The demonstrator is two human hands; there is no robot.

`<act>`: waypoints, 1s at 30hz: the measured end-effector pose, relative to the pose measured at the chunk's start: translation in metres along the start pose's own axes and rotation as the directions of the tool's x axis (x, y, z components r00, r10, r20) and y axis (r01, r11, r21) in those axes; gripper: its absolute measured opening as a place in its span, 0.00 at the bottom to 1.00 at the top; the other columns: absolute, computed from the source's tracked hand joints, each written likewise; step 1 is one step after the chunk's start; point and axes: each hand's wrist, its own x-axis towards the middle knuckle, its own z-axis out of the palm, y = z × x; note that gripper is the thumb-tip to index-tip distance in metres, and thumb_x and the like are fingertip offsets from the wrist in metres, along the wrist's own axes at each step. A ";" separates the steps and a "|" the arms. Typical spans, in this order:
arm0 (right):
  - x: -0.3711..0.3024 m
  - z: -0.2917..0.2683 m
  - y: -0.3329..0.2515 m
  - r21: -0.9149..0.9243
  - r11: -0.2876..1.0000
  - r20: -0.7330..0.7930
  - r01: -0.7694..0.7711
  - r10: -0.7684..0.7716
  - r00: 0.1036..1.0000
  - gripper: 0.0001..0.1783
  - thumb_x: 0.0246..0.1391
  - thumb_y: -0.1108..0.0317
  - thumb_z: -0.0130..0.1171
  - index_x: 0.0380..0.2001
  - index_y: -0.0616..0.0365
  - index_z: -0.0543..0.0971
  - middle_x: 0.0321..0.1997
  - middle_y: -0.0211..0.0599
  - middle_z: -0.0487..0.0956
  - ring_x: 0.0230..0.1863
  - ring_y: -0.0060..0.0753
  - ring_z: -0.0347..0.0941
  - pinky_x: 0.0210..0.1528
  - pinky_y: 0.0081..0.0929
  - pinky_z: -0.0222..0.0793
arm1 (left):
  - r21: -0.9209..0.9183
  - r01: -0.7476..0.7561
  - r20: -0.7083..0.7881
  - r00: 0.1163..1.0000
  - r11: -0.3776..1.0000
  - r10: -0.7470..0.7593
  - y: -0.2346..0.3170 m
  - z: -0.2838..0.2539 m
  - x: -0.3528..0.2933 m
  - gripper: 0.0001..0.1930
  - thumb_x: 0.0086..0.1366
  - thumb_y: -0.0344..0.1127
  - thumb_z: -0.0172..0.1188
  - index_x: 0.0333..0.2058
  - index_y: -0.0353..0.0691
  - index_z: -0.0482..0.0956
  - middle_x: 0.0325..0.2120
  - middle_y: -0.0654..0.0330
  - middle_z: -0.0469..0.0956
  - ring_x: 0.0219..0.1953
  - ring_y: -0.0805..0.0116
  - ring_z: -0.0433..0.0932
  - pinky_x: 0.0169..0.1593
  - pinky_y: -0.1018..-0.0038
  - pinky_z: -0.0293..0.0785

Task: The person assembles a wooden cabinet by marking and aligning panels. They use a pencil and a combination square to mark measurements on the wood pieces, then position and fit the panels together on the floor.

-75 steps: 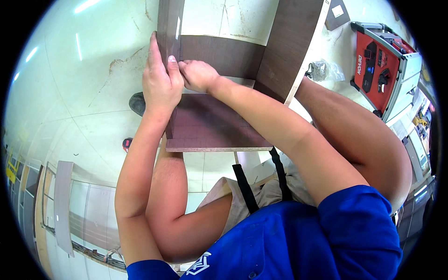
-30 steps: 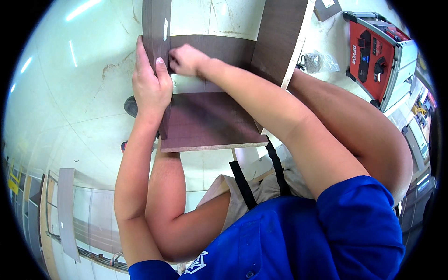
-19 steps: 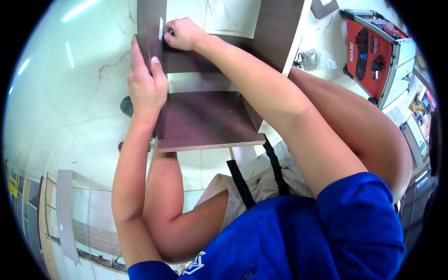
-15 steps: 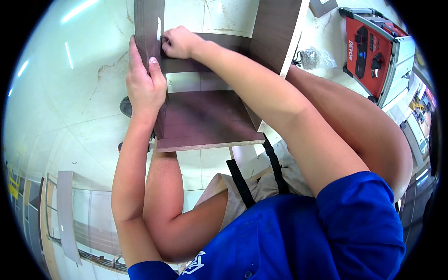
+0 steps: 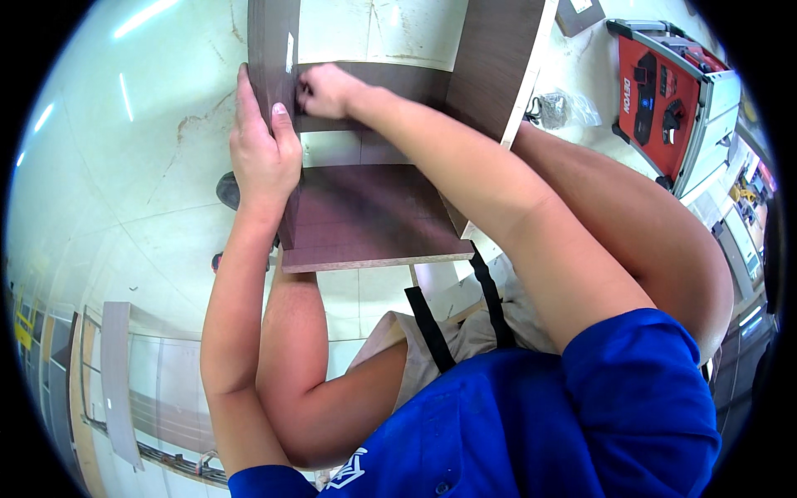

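A dark brown wooden cabinet frame (image 5: 374, 212) stands in front of me, with its boards joined at right angles. My left hand (image 5: 264, 153) grips the cabinet's left side panel (image 5: 272, 41), its fingers flat along the outer face and the thumb over the edge. Inside the frame, my right hand (image 5: 325, 91) is closed close to that panel's inner face. Slight motion blur covers its fingertips, and whatever they pinch is hidden. Behind the right hand runs a dark cross board (image 5: 407, 85). A small white label (image 5: 290, 51) is on the left panel.
At the right stands a red and grey machine (image 5: 660, 104), with a clear plastic bag of small parts (image 5: 566, 109) beside it. A brown board piece (image 5: 579, 15) lies at the top. My legs (image 5: 598, 199) flank the cabinet. Boards (image 5: 123, 382) lean at the lower left.
The cabinet appears slightly farther right in the picture, and my left hand with it. My right hand stays closed by the left panel, its wrist turned a little.
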 end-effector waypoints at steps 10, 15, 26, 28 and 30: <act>0.025 -0.061 0.002 -0.050 0.998 -0.204 0.040 -0.049 0.978 0.14 0.50 0.62 0.57 0.35 0.58 0.84 0.35 0.52 0.84 0.38 0.56 0.81 0.46 0.43 0.77 | 0.010 -0.002 -0.004 1.000 1.000 0.002 -0.001 0.000 -0.002 0.30 0.67 0.28 0.50 0.66 0.26 0.56 0.49 0.32 0.76 0.49 0.35 0.78 0.53 0.54 0.73; -0.002 -0.020 0.004 0.013 1.000 -0.127 0.010 -0.008 0.992 0.12 0.53 0.63 0.58 0.35 0.59 0.83 0.34 0.52 0.83 0.37 0.58 0.80 0.45 0.44 0.77 | -0.021 0.059 0.030 0.998 0.998 -0.059 0.003 -0.002 -0.002 0.31 0.67 0.29 0.50 0.67 0.27 0.56 0.50 0.32 0.76 0.49 0.35 0.78 0.53 0.55 0.73; 0.028 -0.031 0.011 -0.119 0.980 -0.377 0.161 -0.195 0.905 0.12 0.60 0.65 0.55 0.34 0.63 0.83 0.25 0.41 0.83 0.26 0.29 0.78 0.31 0.32 0.75 | 0.075 -0.005 -0.007 1.000 0.997 0.006 -0.004 0.001 -0.004 0.30 0.67 0.30 0.50 0.67 0.28 0.57 0.49 0.32 0.76 0.47 0.35 0.79 0.51 0.55 0.74; 0.028 -0.029 0.016 -0.067 0.997 -0.255 0.039 -0.055 0.965 0.14 0.56 0.61 0.56 0.36 0.59 0.84 0.33 0.48 0.84 0.36 0.47 0.80 0.43 0.38 0.76 | 0.069 -0.009 -0.015 1.000 0.998 0.010 -0.003 0.003 -0.002 0.30 0.67 0.29 0.51 0.66 0.28 0.57 0.48 0.32 0.77 0.47 0.35 0.79 0.51 0.54 0.74; 0.021 -0.023 0.010 -0.053 0.998 -0.146 -0.018 0.010 0.989 0.16 0.54 0.58 0.57 0.36 0.58 0.84 0.37 0.54 0.84 0.41 0.58 0.80 0.50 0.43 0.77 | 0.033 0.026 -0.003 1.000 0.999 -0.026 0.002 0.001 -0.001 0.30 0.66 0.29 0.51 0.66 0.27 0.57 0.48 0.32 0.77 0.47 0.36 0.79 0.52 0.54 0.74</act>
